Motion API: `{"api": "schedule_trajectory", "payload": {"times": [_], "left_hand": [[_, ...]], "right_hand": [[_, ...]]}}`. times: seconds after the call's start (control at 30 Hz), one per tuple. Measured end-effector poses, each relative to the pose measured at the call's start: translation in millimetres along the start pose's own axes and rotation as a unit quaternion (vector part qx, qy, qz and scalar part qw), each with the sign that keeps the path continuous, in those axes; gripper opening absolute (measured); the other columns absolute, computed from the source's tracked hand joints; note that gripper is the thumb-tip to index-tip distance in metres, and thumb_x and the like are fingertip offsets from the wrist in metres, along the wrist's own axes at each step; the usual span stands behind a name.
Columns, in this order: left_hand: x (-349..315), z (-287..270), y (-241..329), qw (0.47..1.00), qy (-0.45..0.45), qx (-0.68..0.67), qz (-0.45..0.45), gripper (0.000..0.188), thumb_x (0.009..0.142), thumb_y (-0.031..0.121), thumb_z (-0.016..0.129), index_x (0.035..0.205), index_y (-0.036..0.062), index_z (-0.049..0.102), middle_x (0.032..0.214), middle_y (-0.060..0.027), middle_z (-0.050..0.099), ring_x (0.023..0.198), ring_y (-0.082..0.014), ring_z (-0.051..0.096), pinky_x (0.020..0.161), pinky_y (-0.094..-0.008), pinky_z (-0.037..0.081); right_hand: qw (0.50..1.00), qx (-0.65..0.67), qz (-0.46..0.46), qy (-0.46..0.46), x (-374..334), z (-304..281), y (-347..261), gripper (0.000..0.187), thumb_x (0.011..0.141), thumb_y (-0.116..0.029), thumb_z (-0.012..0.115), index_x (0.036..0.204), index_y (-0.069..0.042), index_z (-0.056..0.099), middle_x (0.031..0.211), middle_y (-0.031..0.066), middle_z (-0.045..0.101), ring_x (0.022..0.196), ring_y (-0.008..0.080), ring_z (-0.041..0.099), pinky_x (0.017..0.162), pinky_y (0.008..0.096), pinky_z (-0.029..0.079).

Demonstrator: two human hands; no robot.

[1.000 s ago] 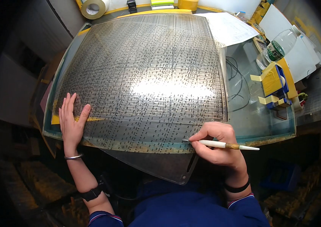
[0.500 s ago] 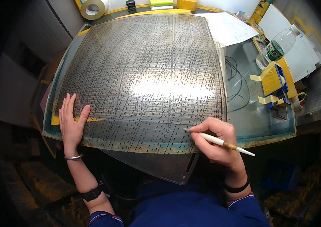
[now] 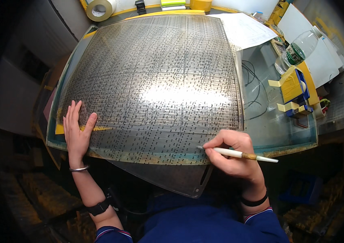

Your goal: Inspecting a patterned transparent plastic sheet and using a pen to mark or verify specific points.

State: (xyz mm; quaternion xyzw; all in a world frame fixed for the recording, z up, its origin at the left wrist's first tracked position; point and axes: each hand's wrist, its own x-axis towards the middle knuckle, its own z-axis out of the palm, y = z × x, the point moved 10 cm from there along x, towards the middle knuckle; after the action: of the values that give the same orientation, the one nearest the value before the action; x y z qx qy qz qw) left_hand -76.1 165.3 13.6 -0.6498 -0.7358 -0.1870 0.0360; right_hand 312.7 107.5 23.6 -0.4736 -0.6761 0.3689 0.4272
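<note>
A large clear sheet patterned with rows of small black marks (image 3: pixel 147 69) lies over the glass-topped table. Flat on its near left corner rests my left hand (image 3: pixel 76 131), fingers stretched out and thumb spread. My right hand (image 3: pixel 232 152), by the near right corner, is closed in a writing grip around a slim white pen-like tool with a brown band (image 3: pixel 241 154). The tool's greyish tip points left, at the near edge of the sheet; whether it touches cannot be made out. Its tapered rear end sticks out to the right past my hand.
Yellow-and-blue tape dispensers (image 3: pixel 295 91) stand on the right, near a plastic bottle (image 3: pixel 297 50) and a loose black cable (image 3: pixel 255 85). Papers (image 3: pixel 245 30) lie at the far right, a tape roll (image 3: pixel 100 9) far left. A dark panel (image 3: pixel 172 178) juts out below the near edge.
My right hand has shifted slightly down toward me with the pen-like tool, which now lies closer to level. My left hand stays in place.
</note>
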Motion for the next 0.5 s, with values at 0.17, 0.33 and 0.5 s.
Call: {"api": "schedule_trajectory", "payload": {"times": [0.17,0.33,0.5], "left_hand": [[0,0,-2,1.000,0.001,0.004,0.002,0.069,0.090,0.053,0.061,0.141,0.0096,0.048,0.152,-0.0148,0.038,0.144,-0.0294,0.030,0.119,-0.0458,0.014],[0,1,-1,1.000,0.004,0.001,0.005,0.069,0.090,0.053,0.061,0.141,0.0098,0.048,0.152,-0.0149,0.038,0.144,-0.0295,0.030,0.119,-0.0460,0.014],[0,0,-1,1.000,0.004,0.002,0.004,0.068,0.090,0.053,0.061,0.141,0.0101,0.048,0.152,-0.0148,0.038,0.144,-0.0294,0.030,0.119,-0.0462,0.014]], "right_hand": [[0.995,-0.020,-0.077,-0.063,-1,6,-13,0.005,0.072,-0.004,0.071,0.076,-0.001,0.068,0.065,0.0077,0.064,0.056,0.0166,0.062,0.053,0.0275,0.047],[0.999,0.018,0.019,0.039,-3,-6,2,0.005,0.078,-0.002,0.070,0.081,0.001,0.068,0.069,0.0086,0.064,0.057,0.0137,0.061,0.053,0.0254,0.046],[0.997,0.001,0.005,0.081,-4,-11,5,0.007,0.077,-0.001,0.070,0.083,0.001,0.068,0.068,0.0076,0.063,0.057,0.0114,0.060,0.052,0.0245,0.045]]}}
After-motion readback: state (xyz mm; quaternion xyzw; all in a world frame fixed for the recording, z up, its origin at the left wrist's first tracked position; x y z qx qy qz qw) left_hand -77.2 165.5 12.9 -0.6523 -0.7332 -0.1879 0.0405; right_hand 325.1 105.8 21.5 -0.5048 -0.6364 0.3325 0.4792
